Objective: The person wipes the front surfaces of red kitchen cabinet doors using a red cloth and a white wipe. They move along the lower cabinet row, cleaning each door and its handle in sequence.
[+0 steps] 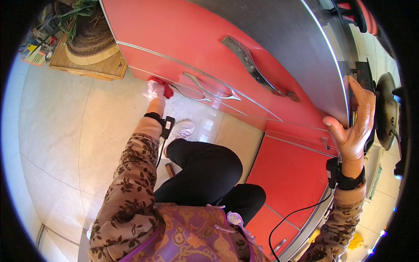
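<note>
My left hand, washed out by bright light, is low down at the red cabinet front. It is closed on a red cloth, which is pressed against the bottom drawer beside its curved metal handle. My right hand rests over the edge of the dark countertop, thumb spread away from the outstretched fingers, with nothing held in it. Part of its fingers lies beside a black thing on the counter. Both wrists wear black bands with small devices and cables.
A dark pan stands on the counter beyond my right hand. More curved handles stick out from the cabinet. At far left, a wooden stand carries a round woven basket on the tiled floor. My shoe is near the drawers.
</note>
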A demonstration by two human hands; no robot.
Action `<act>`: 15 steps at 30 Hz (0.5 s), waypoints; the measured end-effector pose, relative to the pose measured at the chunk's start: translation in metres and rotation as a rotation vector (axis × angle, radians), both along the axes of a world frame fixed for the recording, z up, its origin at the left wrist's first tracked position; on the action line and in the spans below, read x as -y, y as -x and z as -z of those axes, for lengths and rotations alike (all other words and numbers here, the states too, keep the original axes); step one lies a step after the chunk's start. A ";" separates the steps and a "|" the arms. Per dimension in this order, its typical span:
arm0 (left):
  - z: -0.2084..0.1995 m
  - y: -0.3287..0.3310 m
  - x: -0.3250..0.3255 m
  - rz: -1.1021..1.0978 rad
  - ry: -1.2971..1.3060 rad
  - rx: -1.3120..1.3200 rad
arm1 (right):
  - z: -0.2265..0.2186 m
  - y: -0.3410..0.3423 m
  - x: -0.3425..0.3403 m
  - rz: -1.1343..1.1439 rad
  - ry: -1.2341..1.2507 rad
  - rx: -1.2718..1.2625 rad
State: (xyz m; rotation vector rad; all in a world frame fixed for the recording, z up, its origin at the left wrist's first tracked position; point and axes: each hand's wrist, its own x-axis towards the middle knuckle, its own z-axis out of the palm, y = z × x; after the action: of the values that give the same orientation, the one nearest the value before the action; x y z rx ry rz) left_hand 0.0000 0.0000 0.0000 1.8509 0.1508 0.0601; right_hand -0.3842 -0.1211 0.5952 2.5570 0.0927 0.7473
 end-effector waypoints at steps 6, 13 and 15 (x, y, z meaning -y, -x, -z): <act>-0.092 -0.007 -0.032 0.147 0.886 -0.069 | -0.017 0.002 -0.007 -0.006 0.034 -0.006; -0.072 -0.005 -0.030 0.076 0.824 -0.246 | -0.020 -0.001 -0.021 0.024 0.008 -0.023; -0.063 -0.001 -0.021 0.032 0.875 -0.316 | -0.020 -0.004 -0.024 0.020 0.003 -0.031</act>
State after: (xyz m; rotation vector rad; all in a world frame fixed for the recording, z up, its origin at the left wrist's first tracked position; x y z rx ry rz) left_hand 0.0010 0.0213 0.0629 0.9762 0.3101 -0.2834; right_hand -0.3807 -0.0968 0.6149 2.5638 0.0779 0.6998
